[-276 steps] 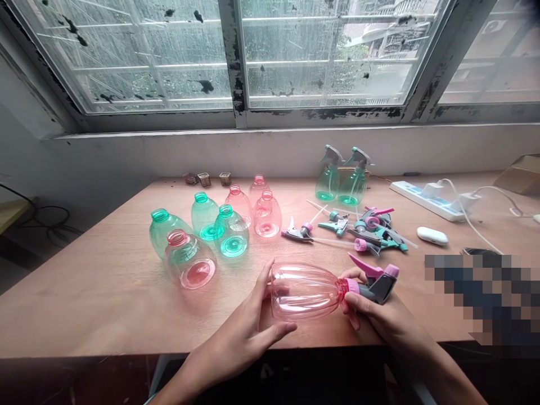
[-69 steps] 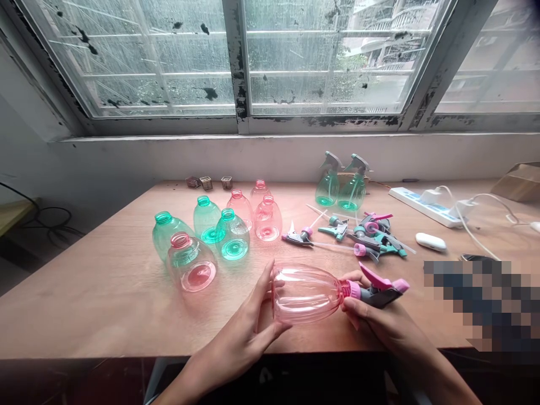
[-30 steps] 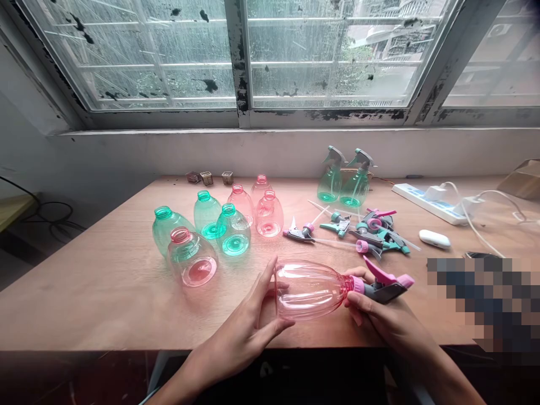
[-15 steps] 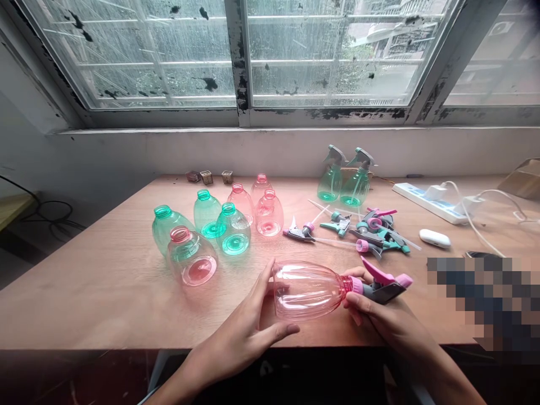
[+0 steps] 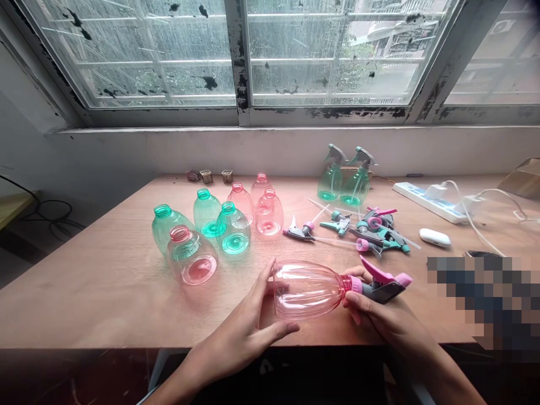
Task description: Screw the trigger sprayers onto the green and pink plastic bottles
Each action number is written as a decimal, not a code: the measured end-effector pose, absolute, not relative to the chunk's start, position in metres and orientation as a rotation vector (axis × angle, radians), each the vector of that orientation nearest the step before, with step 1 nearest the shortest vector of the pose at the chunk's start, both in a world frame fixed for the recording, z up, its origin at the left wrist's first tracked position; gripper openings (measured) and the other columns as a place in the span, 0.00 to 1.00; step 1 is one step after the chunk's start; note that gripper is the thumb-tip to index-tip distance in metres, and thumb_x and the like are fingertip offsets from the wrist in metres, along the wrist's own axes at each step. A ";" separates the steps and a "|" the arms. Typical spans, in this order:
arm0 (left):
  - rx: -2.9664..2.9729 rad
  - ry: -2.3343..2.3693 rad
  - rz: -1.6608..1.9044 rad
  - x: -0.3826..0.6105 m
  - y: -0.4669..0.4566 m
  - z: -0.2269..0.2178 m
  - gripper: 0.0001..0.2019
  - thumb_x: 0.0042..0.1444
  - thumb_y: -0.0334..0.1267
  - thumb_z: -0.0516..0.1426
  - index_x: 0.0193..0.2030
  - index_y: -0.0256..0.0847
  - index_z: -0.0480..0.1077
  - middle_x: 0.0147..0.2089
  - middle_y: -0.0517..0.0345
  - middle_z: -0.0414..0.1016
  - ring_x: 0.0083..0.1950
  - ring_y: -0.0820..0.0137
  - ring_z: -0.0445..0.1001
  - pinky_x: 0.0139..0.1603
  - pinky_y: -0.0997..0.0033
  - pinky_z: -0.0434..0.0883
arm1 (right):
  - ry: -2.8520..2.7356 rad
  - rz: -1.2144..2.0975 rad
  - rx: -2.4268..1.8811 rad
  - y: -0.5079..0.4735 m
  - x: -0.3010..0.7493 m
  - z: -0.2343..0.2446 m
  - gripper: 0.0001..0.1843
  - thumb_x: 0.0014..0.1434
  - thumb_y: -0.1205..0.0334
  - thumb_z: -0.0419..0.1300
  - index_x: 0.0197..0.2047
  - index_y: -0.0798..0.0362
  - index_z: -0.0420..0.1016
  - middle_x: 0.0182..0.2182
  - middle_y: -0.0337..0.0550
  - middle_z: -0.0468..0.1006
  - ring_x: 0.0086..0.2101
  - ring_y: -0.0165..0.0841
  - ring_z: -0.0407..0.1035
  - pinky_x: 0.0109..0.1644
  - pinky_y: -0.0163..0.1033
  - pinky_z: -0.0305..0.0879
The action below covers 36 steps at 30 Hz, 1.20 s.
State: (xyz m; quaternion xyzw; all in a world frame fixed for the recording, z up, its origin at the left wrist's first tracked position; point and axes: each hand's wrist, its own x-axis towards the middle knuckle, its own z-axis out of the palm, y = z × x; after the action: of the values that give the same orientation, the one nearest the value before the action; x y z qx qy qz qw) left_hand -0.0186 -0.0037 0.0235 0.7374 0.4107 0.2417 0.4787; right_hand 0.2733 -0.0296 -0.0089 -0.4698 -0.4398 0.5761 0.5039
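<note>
I hold a clear pink spray bottle (image 5: 307, 289) on its side above the near edge of the wooden table (image 5: 105, 281). My left hand (image 5: 248, 326) cups the bottle's base, with thumb and fingers curled round it. My right hand (image 5: 379, 318) pinches the pink collar at the neck, under the pink and grey trigger head (image 5: 382, 281), which points right.
Several capless green and pink bottles (image 5: 211, 228) stand at the left. Loose trigger heads (image 5: 363, 230) lie in a pile at centre right, behind them two finished green spray bottles (image 5: 343, 180). A power strip (image 5: 426, 199), a white case (image 5: 434, 237) and a blurred patch sit at right.
Hardly anything has moved in the last second. Over the longer span the trigger head has turned a little on the neck, and both hands have kept their hold on the pink bottle.
</note>
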 end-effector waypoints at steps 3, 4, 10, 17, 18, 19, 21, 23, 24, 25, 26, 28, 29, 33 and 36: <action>1.800 1.009 0.590 -0.018 -0.004 0.025 0.47 0.66 0.47 0.64 0.82 0.48 0.39 0.75 0.46 0.65 0.79 0.51 0.57 0.79 0.48 0.56 | -1.055 1.399 -1.129 -0.030 0.273 -0.010 0.19 0.61 0.48 0.73 0.48 0.49 0.76 0.22 0.34 0.73 0.23 0.32 0.63 0.28 0.37 0.61; 1.802 1.010 0.586 -0.017 -0.004 0.025 0.47 0.67 0.47 0.64 0.82 0.48 0.39 0.75 0.46 0.65 0.79 0.52 0.57 0.80 0.48 0.55 | -1.054 1.402 -1.129 -0.031 0.273 -0.010 0.19 0.61 0.47 0.73 0.48 0.49 0.76 0.22 0.34 0.73 0.22 0.32 0.63 0.27 0.37 0.61; 1.814 1.016 0.581 -0.017 -0.003 0.024 0.47 0.66 0.47 0.64 0.82 0.46 0.40 0.76 0.45 0.64 0.80 0.51 0.56 0.80 0.48 0.55 | -1.063 1.386 -1.126 -0.030 0.274 -0.012 0.20 0.61 0.48 0.73 0.48 0.49 0.77 0.22 0.34 0.74 0.24 0.32 0.64 0.29 0.37 0.62; 1.821 1.016 0.554 -0.018 -0.003 0.025 0.48 0.66 0.48 0.64 0.82 0.43 0.40 0.76 0.45 0.63 0.80 0.51 0.54 0.81 0.49 0.53 | -1.045 1.375 -1.124 -0.030 0.272 -0.009 0.21 0.60 0.48 0.74 0.49 0.50 0.77 0.22 0.34 0.74 0.24 0.33 0.66 0.30 0.37 0.61; 1.821 1.020 0.549 -0.018 -0.003 0.025 0.48 0.66 0.48 0.64 0.82 0.43 0.40 0.76 0.45 0.63 0.80 0.52 0.54 0.81 0.49 0.52 | -1.043 1.374 -1.126 -0.031 0.272 -0.008 0.21 0.60 0.48 0.74 0.49 0.50 0.77 0.22 0.35 0.74 0.24 0.33 0.66 0.30 0.37 0.61; 1.821 1.024 0.545 -0.019 -0.003 0.026 0.48 0.66 0.48 0.64 0.82 0.43 0.39 0.76 0.45 0.64 0.81 0.52 0.53 0.81 0.49 0.52 | -1.044 1.372 -1.129 -0.031 0.272 -0.008 0.21 0.61 0.47 0.73 0.49 0.50 0.77 0.22 0.35 0.74 0.25 0.33 0.66 0.30 0.37 0.61; 1.821 1.033 0.541 -0.019 -0.003 0.026 0.48 0.66 0.48 0.64 0.82 0.43 0.40 0.76 0.44 0.64 0.81 0.51 0.53 0.81 0.49 0.52 | -1.056 1.363 -1.139 -0.031 0.272 -0.007 0.21 0.61 0.47 0.73 0.49 0.50 0.77 0.22 0.35 0.74 0.25 0.33 0.66 0.30 0.38 0.62; 1.819 1.036 0.542 -0.018 -0.003 0.026 0.48 0.66 0.48 0.64 0.82 0.44 0.40 0.76 0.44 0.64 0.81 0.50 0.53 0.81 0.47 0.52 | -1.070 1.348 -1.153 -0.031 0.272 -0.007 0.22 0.59 0.46 0.74 0.49 0.50 0.77 0.22 0.35 0.74 0.25 0.34 0.67 0.30 0.39 0.63; 1.820 1.038 0.546 -0.018 -0.003 0.026 0.48 0.66 0.49 0.64 0.82 0.44 0.40 0.76 0.44 0.64 0.81 0.50 0.54 0.81 0.46 0.52 | -1.074 1.342 -1.158 -0.031 0.272 -0.008 0.22 0.59 0.46 0.74 0.49 0.50 0.77 0.22 0.35 0.74 0.25 0.35 0.68 0.31 0.39 0.63; 1.821 1.039 0.549 -0.018 -0.003 0.026 0.48 0.66 0.48 0.64 0.82 0.45 0.40 0.76 0.44 0.63 0.80 0.50 0.54 0.80 0.46 0.52 | -1.072 1.341 -1.160 -0.031 0.272 -0.008 0.22 0.59 0.46 0.74 0.49 0.50 0.77 0.22 0.35 0.74 0.25 0.35 0.68 0.31 0.39 0.63; 1.823 1.038 0.550 -0.018 -0.003 0.025 0.48 0.66 0.48 0.65 0.82 0.45 0.40 0.77 0.44 0.63 0.80 0.50 0.54 0.80 0.45 0.53 | -1.069 1.343 -1.156 -0.031 0.272 -0.008 0.22 0.59 0.46 0.74 0.49 0.50 0.77 0.22 0.35 0.74 0.25 0.35 0.67 0.31 0.39 0.63; 1.827 1.038 0.557 -0.017 -0.003 0.025 0.48 0.66 0.48 0.65 0.82 0.45 0.40 0.77 0.44 0.63 0.80 0.49 0.55 0.80 0.45 0.53 | -1.064 1.358 -1.146 -0.031 0.272 -0.009 0.21 0.60 0.46 0.73 0.49 0.49 0.77 0.22 0.34 0.74 0.25 0.34 0.67 0.31 0.39 0.62; 1.828 1.040 0.561 -0.017 -0.003 0.025 0.48 0.66 0.48 0.64 0.82 0.45 0.40 0.77 0.43 0.63 0.80 0.49 0.55 0.80 0.45 0.53 | -1.063 1.363 -1.143 -0.031 0.272 -0.010 0.21 0.60 0.47 0.73 0.49 0.49 0.77 0.22 0.34 0.74 0.26 0.34 0.67 0.31 0.38 0.62; 1.835 1.043 0.575 -0.017 -0.004 0.024 0.47 0.66 0.48 0.65 0.82 0.47 0.41 0.76 0.44 0.64 0.80 0.48 0.56 0.80 0.43 0.54 | -1.058 1.372 -1.143 -0.031 0.273 -0.011 0.21 0.60 0.47 0.73 0.49 0.50 0.77 0.22 0.35 0.74 0.26 0.34 0.67 0.30 0.38 0.61; 1.831 1.045 0.570 -0.017 -0.004 0.025 0.47 0.66 0.48 0.64 0.82 0.47 0.41 0.76 0.44 0.64 0.80 0.49 0.55 0.80 0.44 0.53 | -1.065 1.369 -1.141 -0.030 0.273 -0.011 0.21 0.61 0.47 0.73 0.49 0.50 0.75 0.22 0.35 0.74 0.25 0.34 0.67 0.31 0.38 0.61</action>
State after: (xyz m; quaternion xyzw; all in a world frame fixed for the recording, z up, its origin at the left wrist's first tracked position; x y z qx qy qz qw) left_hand -0.0174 -0.0036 0.0247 0.7441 0.4246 0.2315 0.4609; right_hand 0.2735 -0.0304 -0.0110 -0.4732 -0.4421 0.5680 0.5080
